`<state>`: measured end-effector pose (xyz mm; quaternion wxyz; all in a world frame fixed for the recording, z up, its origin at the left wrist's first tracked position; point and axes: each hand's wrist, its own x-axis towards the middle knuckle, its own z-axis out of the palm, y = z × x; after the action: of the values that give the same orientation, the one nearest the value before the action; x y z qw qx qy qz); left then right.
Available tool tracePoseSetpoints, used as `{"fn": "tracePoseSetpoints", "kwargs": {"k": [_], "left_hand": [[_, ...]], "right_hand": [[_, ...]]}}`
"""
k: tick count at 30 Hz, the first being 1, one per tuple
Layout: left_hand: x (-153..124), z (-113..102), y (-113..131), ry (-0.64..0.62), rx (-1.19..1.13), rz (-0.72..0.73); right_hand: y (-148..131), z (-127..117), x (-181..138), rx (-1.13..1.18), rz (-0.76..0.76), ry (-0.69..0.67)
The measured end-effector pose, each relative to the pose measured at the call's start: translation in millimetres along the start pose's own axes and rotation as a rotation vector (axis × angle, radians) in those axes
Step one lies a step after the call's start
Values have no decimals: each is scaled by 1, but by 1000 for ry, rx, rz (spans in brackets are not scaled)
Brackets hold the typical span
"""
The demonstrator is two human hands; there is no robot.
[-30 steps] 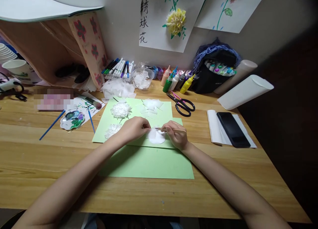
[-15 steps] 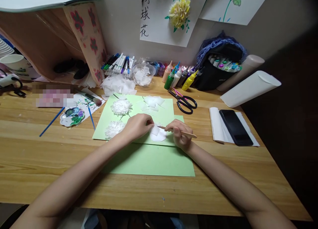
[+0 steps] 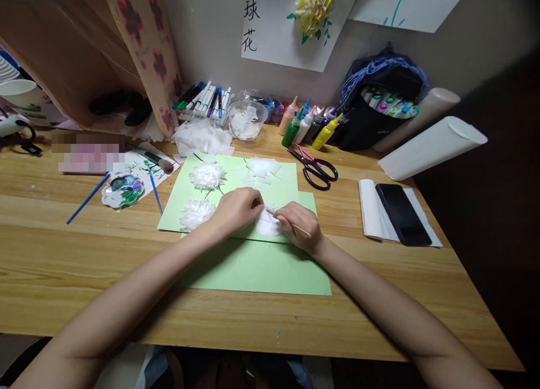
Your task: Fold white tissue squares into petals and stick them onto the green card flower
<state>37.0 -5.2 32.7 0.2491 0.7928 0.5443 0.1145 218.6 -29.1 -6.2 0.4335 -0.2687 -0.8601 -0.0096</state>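
A thin wooden stick [image 3: 302, 231] is gripped in my right hand [image 3: 304, 220], its tip angled left onto a round white paper piece [image 3: 267, 227]. My left hand [image 3: 238, 208] is pinched closed at the upper left of that piece, on what looks like thin white tissue paper; its fingertips are partly hidden. The round piece lies on a light green sheet [image 3: 274, 172]. Two ruffled white paper flowers, an upper one [image 3: 207, 176] and a lower one [image 3: 196, 214], sit on the sheet's left side. Loose white tissue squares [image 3: 262, 167] lie near its top.
Black scissors [image 3: 316, 170] and paint bottles [image 3: 291, 131] are behind my right hand. Further right is a phone [image 3: 403, 215] on white paper. A bowl of tissue pieces [image 3: 246, 121] and markers [image 3: 206, 101] stand at the back. A paint palette [image 3: 123, 190] lies left.
My right hand has turned more palm-down and shifted slightly left, bringing the stick's tip closer to my left fingertips. The whole view has shifted a little.
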Motion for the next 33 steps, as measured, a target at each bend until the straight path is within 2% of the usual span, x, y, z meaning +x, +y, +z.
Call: {"fn": "tracePoseSetpoints", "kwargs": {"k": [8, 15, 24, 33], "left_hand": [[1, 2, -1, -15, -17, -8], [2, 2, -2, -77, -53, -44], [1, 7, -2, -63, -71, -39], [2, 7, 0, -65, -84, -48]], "right_hand": [[2, 2, -3, 57, 185, 6], [0, 5, 1, 77, 373, 12], [-3, 3, -4, 119, 350, 82], [-2, 4, -2, 87, 344, 75]]}}
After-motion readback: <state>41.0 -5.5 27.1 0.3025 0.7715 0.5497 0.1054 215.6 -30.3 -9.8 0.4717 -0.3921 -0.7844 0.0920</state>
